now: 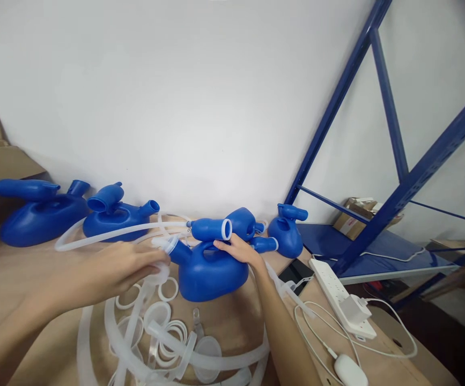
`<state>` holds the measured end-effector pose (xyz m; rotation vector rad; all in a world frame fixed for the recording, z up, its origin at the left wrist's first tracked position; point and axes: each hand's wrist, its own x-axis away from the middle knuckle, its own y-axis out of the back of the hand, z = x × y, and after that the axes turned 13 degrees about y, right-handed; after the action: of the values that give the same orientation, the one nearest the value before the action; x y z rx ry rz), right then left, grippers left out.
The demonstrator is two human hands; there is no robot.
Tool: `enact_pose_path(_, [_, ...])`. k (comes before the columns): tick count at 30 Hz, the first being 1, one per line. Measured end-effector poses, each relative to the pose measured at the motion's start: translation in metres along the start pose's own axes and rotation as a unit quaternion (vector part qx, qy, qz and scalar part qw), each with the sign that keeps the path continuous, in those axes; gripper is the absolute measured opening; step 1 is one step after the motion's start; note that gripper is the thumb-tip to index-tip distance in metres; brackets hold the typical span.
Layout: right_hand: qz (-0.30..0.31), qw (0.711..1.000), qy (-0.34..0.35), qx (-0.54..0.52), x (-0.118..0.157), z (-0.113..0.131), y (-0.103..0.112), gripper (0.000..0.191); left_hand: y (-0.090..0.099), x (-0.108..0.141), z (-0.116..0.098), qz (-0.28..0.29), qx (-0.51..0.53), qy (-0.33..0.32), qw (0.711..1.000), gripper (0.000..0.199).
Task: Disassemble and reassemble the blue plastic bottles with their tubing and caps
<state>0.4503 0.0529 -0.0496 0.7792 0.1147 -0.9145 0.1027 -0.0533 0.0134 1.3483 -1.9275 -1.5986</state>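
My right hand (238,249) is wrapped round the handle of a blue bottle (212,276), holding it above the wooden table (63,284). At the bottle's neck, my left hand (146,262) has its fingers closed on a translucent cap (162,272), beside a clear ring (171,245) at the mouth. A blue cup-shaped piece (210,229) with a white rim and a translucent tube (123,230) attached lies across the top of the bottle.
More blue bottles stand behind, two at left (47,217) and others at right (284,236). Tubes, rings and caps (208,354) lie in front. A power strip (337,295) with cables, a cardboard box (5,161) and a blue rack (337,107) flank the table.
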Motion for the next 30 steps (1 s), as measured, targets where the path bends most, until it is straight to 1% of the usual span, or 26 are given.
enact_pose_path(1, [0.003,1.0,0.003,0.003,-0.001,0.0,0.001,0.064,0.006,-0.005,-0.01,-0.009,0.024,-0.019,0.999,0.021])
enact_pose_path(3, [0.01,1.0,0.015,0.01,-0.002,0.002,0.002,0.061,0.009,-0.024,-0.026,-0.064,0.094,-0.04,0.993,0.02])
enact_pose_path(5, [0.02,0.999,0.026,0.028,-0.003,0.006,0.001,0.059,-0.001,-0.05,-0.036,-0.128,0.168,-0.048,0.976,0.014])
enact_pose_path(6, [0.026,0.998,0.028,0.044,-0.003,0.01,0.0,0.058,-0.009,-0.064,-0.039,-0.143,0.192,-0.055,0.969,0.014])
enact_pose_path(7, [0.032,0.997,0.026,0.066,-0.003,0.014,-0.001,0.056,-0.02,-0.077,-0.04,-0.143,0.201,-0.063,0.967,0.015])
enact_pose_path(8, [0.038,0.995,0.022,0.093,-0.004,0.018,-0.003,0.056,-0.03,-0.088,-0.041,-0.13,0.201,-0.073,0.968,0.016])
enact_pose_path(10, [0.054,0.988,0.016,0.146,-0.004,0.026,-0.006,0.056,-0.049,-0.105,-0.038,-0.088,0.185,-0.081,0.975,0.02])
enact_pose_path(11, [0.064,0.984,0.017,0.167,-0.005,0.03,-0.007,0.056,-0.055,-0.109,-0.036,-0.071,0.176,-0.082,0.978,0.026])
enact_pose_path(13, [0.081,0.977,0.027,0.196,-0.006,0.035,-0.007,0.057,-0.061,-0.11,-0.031,-0.057,0.161,-0.078,0.982,0.041])
enact_pose_path(15, [0.089,0.973,0.039,0.208,-0.006,0.04,-0.006,0.056,-0.058,-0.105,-0.028,-0.052,0.153,-0.068,0.985,0.049])
enact_pose_path(19, [0.066,0.976,0.049,0.201,-0.006,0.048,-0.004,0.049,-0.05,-0.094,-0.029,-0.014,0.125,-0.065,0.99,0.039])
enact_pose_path(20, [0.057,0.978,0.046,0.195,-0.006,0.049,-0.004,0.049,-0.051,-0.093,-0.029,-0.012,0.11,-0.065,0.992,0.041])
enact_pose_path(23, [0.047,0.982,0.027,0.182,-0.006,0.053,-0.004,0.05,-0.061,-0.097,-0.026,-0.034,0.082,-0.06,0.994,0.048])
enact_pose_path(26, [0.058,0.987,0.008,0.152,-0.005,0.053,0.0,0.048,-0.073,-0.104,-0.018,-0.072,0.098,-0.071,0.99,0.043])
enact_pose_path(28, [0.066,0.992,0.011,0.105,-0.002,0.051,0.007,0.052,-0.078,-0.107,-0.012,-0.089,0.108,-0.079,0.987,0.039])
enact_pose_path(30, [0.076,0.996,0.022,0.037,0.002,0.047,0.013,0.063,-0.081,-0.108,-0.009,-0.102,0.113,-0.087,0.984,0.035])
